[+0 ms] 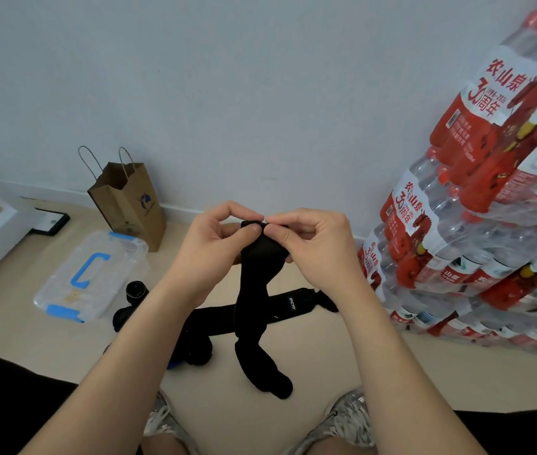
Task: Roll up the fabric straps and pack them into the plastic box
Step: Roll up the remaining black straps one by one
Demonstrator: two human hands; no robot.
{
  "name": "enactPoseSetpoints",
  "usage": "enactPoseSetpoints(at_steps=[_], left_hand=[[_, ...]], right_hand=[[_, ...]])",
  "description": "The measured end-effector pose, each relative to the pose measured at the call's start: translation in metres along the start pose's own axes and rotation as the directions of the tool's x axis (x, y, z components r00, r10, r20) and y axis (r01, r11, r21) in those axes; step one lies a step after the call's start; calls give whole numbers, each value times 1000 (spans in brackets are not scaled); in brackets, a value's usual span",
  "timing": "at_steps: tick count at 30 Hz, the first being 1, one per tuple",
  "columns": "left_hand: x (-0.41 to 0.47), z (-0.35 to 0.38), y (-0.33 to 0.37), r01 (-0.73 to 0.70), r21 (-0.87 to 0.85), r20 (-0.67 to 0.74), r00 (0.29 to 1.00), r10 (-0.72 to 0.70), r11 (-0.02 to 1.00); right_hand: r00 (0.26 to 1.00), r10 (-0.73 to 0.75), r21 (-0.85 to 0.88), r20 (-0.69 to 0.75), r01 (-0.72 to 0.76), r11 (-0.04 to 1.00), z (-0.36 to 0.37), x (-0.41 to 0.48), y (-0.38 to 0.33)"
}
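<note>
Floor (310, 343) beige, smooth. Pale wall (260, 93) behind w/ white skirting along the base. Brown paper bag (129, 208) upright vs. wall, left of centre. Clear plastic box (109, 257) on floor just in front of bag, lid on, blue handle + blue clips. Shrink-wrapped bottle packs (477, 205) stacked high at right, red/white labels. Small black frame (51, 221) flat on floor at far left. Patterned shoes (351, 413) at btm edge. Strap (255, 277) held up at centre, well to the right of box, none of it inside. Top end pinched betw. thumb + forefinger of left hand (218, 238) and likewise of right hand (313, 244). Fingertips of the two nearly meeting over that end. Both grips narrow, closed on the fabric, other fingers curled. Top end looks turned over on itself in a small fold; no. of turns can't be told. Rest hangs straight down from the fingers, kinks lower down, tail end lying on floor near the shoes. Black, matte, soft, fairly wide, unmarked on the visible face. Other straps (288, 307) also black, lying on floor behind the hanging one, one w/ small white lettering, too small to read. Black round item (134, 290) by box corner: rolled strap or not, can't tell.
</note>
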State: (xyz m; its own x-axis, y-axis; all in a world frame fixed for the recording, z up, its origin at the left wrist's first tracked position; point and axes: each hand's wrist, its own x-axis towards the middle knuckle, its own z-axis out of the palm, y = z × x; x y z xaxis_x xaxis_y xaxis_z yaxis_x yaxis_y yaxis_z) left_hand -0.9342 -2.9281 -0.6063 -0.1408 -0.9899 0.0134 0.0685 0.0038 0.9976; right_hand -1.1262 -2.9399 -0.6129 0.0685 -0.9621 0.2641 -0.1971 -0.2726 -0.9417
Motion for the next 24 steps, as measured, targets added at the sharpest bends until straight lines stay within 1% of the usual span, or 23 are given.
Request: enactPoseSetpoints(at_steps=[3, 6, 10, 12, 14, 17, 21, 24], left_hand=[[0, -4, -1, 61, -68, 19, 998, -60, 996], [-1, -5, -1, 53, -75, 22, 998, -51, 996], [0, -6, -1, -58, 132, -49, 997, 65, 989], [1, -6, 0, -75, 191, -79, 993, 92, 979], [2, -6, 3, -95, 242, -70, 991, 115, 965], [2, -6, 8, -91, 213, -18, 995, 97, 973], [-1, -3, 13, -93, 197, 40, 995, 87, 976], [-3, -2, 15, -98, 173, 58, 994, 89, 980]], right_hand=[[998, 37, -16, 57, -36, 999, -5, 0, -2], [996, 56, -50, 71, -53, 997, -8, 0, -2], [996, 53, -89, 73, -46, 995, -11, 0, -4], [995, 47, -62, 82, -42, 997, -14, 0, -4], [994, 69, -28, 90, -67, 997, -16, 0, -5], [993, 94, -57, 73, -90, 994, -14, 1, -5], [990, 102, 27, 99, -105, 994, -10, -1, -8], [988, 99, 55, 117, -106, 993, -11, -1, -8]])
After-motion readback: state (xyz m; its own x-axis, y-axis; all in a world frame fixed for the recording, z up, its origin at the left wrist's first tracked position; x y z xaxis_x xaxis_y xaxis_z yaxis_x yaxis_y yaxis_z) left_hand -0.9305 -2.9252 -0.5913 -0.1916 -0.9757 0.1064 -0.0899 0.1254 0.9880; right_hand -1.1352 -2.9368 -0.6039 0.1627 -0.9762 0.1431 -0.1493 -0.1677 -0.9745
